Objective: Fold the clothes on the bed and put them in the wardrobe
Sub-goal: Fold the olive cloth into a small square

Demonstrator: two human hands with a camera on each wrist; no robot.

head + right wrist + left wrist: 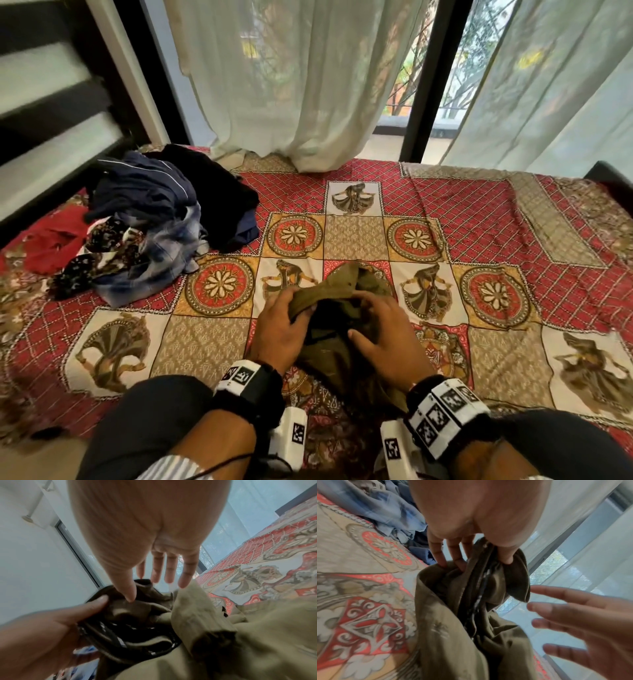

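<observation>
My left hand [278,329] pinches a bunched edge of the crumpled olive-green cotton garment [337,346], thumb over a fold, fingers tucked behind. My right hand [383,337] hovers beside it with fingers spread and straight, gripping nothing. The garment sits on the patterned red-and-cream bedsheet [479,219], just before my knees. It looks light, limp and floppy; I'd take it by the dark waistband-like hem and shake it flat. Left of the garment and farther off lies a heap of dark blue and red unfolded clothes [147,219].
</observation>
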